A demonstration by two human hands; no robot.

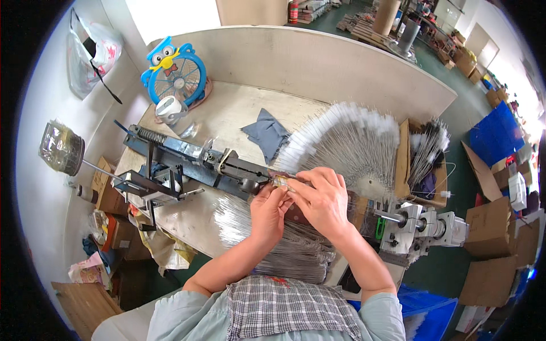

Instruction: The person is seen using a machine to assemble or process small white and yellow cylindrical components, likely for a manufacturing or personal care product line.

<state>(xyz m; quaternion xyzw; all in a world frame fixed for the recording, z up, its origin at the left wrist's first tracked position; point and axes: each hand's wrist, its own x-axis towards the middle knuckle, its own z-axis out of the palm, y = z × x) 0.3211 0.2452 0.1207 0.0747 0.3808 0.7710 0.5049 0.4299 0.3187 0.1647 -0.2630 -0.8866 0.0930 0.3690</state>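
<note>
Centrally, both hands meet over the tabletop (239, 113), just beyond the person's chest. The left hand (268, 211) comes up from six o'clock with its fingers pressed together around a small pale piece (280, 181), which sits right at the near end of the dark metal jig (193, 162). The right hand (321, 199) lies across it from four o'clock, its fingertips pinching the same small piece from the other side, so the two grips touch.

From the hands, the jig runs out toward ten o'clock, ending at a coil spring. At one o'clock a broad fan of thin wire brushes with white fluffy tips (347, 142) spreads across the tabletop, its stems converging near the right hand. Beneath the forearms, at six o'clock, lies a bundle of bare wires (296, 250). A folded grey cloth (266, 133) rests at twelve o'clock, and a blue owl-shaped fan (172, 71) stands farther off at eleven. A silver machine block (421, 224) sits at three o'clock, beside the tabletop's edge.
</note>
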